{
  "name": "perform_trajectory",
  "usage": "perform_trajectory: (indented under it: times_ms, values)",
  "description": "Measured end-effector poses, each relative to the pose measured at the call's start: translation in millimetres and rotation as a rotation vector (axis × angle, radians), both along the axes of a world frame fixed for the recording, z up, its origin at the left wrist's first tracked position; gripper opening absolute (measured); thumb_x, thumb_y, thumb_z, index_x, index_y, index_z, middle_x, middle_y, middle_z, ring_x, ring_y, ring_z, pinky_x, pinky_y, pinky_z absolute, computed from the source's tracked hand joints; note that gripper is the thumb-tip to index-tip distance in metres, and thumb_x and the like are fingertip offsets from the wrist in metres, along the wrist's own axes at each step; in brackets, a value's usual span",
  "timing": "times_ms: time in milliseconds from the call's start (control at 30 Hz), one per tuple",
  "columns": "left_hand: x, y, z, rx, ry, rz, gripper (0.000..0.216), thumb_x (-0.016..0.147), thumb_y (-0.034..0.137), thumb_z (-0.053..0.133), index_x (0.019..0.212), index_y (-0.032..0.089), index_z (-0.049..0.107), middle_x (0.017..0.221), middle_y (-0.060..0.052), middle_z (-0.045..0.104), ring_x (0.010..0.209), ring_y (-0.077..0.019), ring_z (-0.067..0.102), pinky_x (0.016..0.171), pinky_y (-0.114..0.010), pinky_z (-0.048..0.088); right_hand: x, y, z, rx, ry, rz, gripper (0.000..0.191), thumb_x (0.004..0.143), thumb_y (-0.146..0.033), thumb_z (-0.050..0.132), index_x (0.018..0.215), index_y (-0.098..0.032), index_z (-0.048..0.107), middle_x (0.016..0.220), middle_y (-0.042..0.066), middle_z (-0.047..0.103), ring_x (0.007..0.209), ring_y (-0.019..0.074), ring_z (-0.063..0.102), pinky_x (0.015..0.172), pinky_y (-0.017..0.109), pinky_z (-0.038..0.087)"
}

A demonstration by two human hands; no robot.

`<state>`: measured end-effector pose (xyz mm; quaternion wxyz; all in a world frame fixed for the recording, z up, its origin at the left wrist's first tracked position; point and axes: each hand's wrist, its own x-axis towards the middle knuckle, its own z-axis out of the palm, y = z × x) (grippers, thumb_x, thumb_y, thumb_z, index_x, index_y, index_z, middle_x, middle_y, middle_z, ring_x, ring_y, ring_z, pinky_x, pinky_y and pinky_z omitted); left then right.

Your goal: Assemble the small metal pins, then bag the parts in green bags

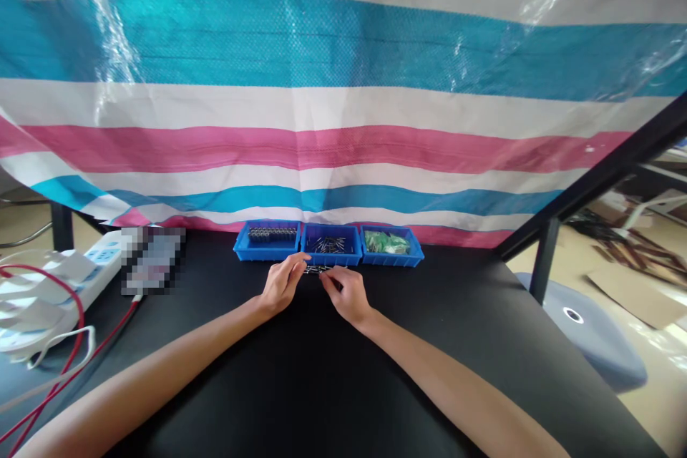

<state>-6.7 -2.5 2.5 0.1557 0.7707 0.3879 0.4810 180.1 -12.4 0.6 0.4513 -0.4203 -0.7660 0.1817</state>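
Note:
My left hand (283, 282) and my right hand (347, 293) meet on the black table (333, 379) just in front of the middle blue bin (331, 245). Both hands have their fingers pinched on a small dark metal part (318, 270) held between them. The middle bin holds several small metal pins. The left blue bin (267, 240) carries a row of dark cylindrical parts. The right blue bin (391, 245) holds green pieces in clear bags.
A striped blue, pink and white tarp (333, 107) hangs right behind the bins. At the left lie a white power strip (101, 261), red cables (69, 351) and a blurred object (153, 257). A black frame post (544, 257) stands at the right table edge.

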Motion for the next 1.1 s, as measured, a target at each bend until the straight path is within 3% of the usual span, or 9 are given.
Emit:
perform_trajectory:
  times_ms: [133, 333, 500, 867, 1100]
  values:
    - [0.7, 2.6, 1.9, 0.088, 0.068, -0.04, 0.029, 0.096, 0.023, 0.04, 0.118, 0.016, 0.059, 0.088, -0.007, 0.067, 0.067, -0.0106, 0.06, 0.065, -0.02, 0.049, 0.7, -1.3, 3.0, 0.016, 0.049, -0.015, 0.02, 0.091, -0.024, 0.05, 0.082, -0.019, 0.066, 0.074, 0.003, 0.065, 0.067, 0.0152, 0.062, 0.065, 0.026, 0.049]
    - [1.3, 5.5, -0.5, 0.103, 0.087, 0.013, 0.023, 0.094, 0.024, 0.047, 0.111, 0.017, 0.062, 0.092, -0.005, 0.071, 0.07, -0.0108, 0.065, 0.068, -0.019, 0.051, 2.7, -1.4, 2.6, -0.014, 0.081, -0.019, 0.024, 0.093, -0.023, 0.045, 0.109, -0.022, 0.062, 0.084, 0.005, 0.063, 0.071, 0.0156, 0.06, 0.069, 0.027, 0.051]
    - [2.3, 5.7, -2.4, 0.104, 0.076, 0.026, 0.019, 0.093, 0.026, 0.05, 0.103, 0.017, 0.062, 0.088, -0.004, 0.072, 0.068, -0.0106, 0.067, 0.066, -0.018, 0.051, 3.1, -1.8, 0.0, -0.019, 0.084, 0.02, 0.028, 0.093, -0.023, 0.045, 0.117, -0.023, 0.059, 0.087, 0.005, 0.061, 0.071, 0.0149, 0.059, 0.069, 0.027, 0.052]
    - [1.8, 9.2, -10.1, 0.131, 0.069, 0.007, 0.015, 0.09, 0.026, 0.056, 0.099, 0.016, 0.061, 0.083, -0.002, 0.072, 0.063, -0.0089, 0.066, 0.061, -0.015, 0.049, 1.1, -1.9, -0.1, 0.053, 0.058, 0.049, 0.016, 0.092, -0.023, 0.05, 0.102, -0.02, 0.062, 0.091, 0.006, 0.061, 0.066, 0.0121, 0.059, 0.064, 0.025, 0.051]
    - [1.4, 9.3, -11.9, 0.16, 0.082, 0.029, 0.016, 0.089, 0.03, 0.059, 0.095, 0.016, 0.063, 0.075, -0.001, 0.071, 0.059, -0.009, 0.064, 0.058, -0.016, 0.049, -0.9, -4.4, -2.1, 0.106, -0.143, 0.066, 0.016, 0.093, -0.025, 0.049, 0.094, -0.019, 0.064, 0.092, 0.006, 0.063, 0.074, 0.0127, 0.061, 0.062, 0.021, 0.048]
